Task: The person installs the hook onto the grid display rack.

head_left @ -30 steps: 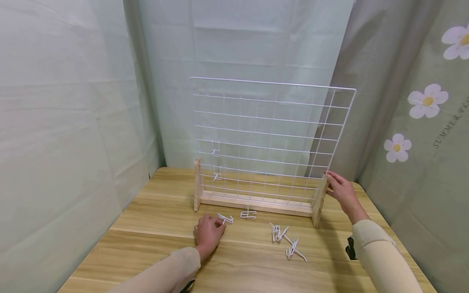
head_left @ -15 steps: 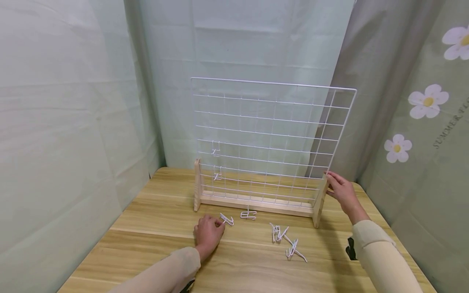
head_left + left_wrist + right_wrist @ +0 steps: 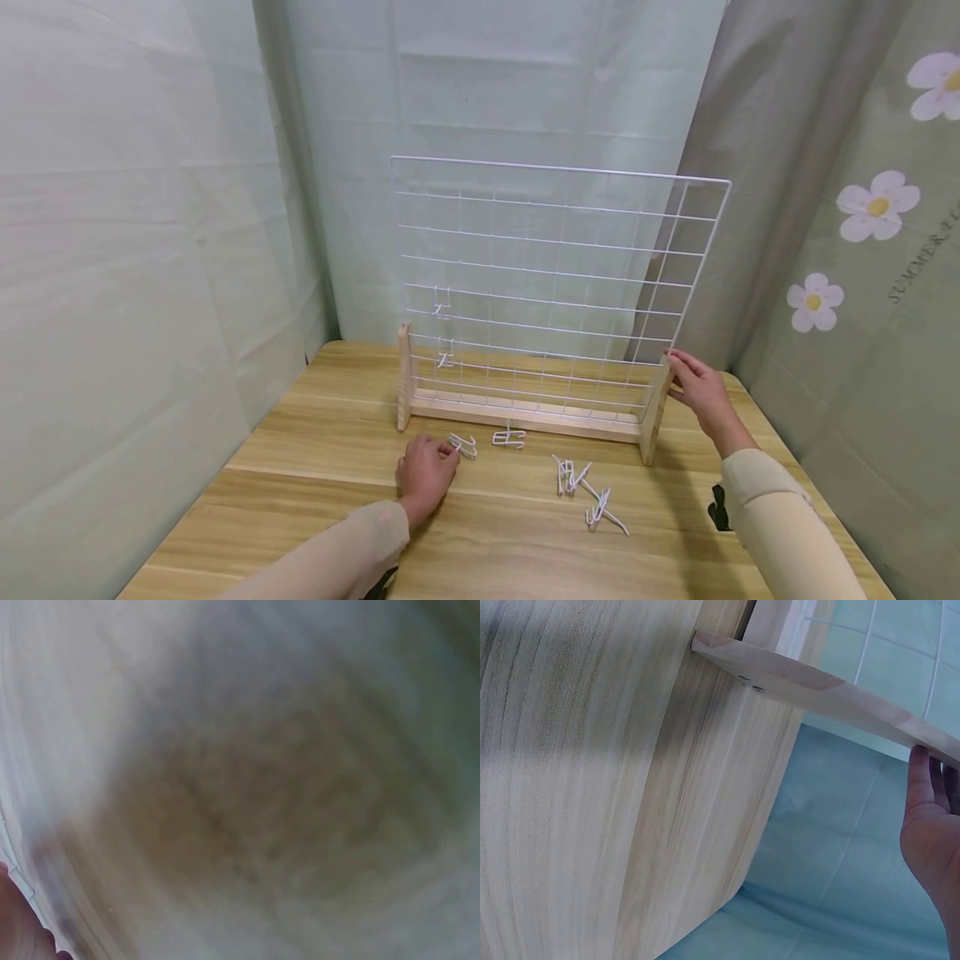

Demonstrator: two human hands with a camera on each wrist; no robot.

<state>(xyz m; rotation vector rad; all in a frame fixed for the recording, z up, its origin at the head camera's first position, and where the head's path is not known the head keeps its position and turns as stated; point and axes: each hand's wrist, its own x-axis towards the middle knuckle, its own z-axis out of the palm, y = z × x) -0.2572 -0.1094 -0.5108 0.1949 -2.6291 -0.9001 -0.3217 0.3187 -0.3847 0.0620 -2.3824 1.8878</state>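
Observation:
My left hand (image 3: 427, 473) is low over the table and pinches a white wire hook (image 3: 465, 447) between thumb and fingertips. Blur fills most of the left wrist view, with part of that hand (image 3: 21, 922) in its lower left corner. On the right, my right hand (image 3: 703, 397) grips the top of the wooden side post (image 3: 654, 417) of a white wire grid rack (image 3: 555, 271). The right wrist view shows those fingers at the post's edge (image 3: 855, 705). Two hooks hang on the grid's left side, an upper hook (image 3: 442, 305) and a lower hook (image 3: 446, 358).
A single hook (image 3: 509, 438) lies before the rack's wooden base bar (image 3: 525, 414). Farther right lie more white hooks (image 3: 598, 510) in a loose cluster on the wooden table (image 3: 480, 550). Pale green curtains (image 3: 150, 250) surround the table at the back and sides.
The hook in my left fingers has turned and tilted while the hand stays almost in place. My right hand keeps its grip on the post, and the rack has not moved.

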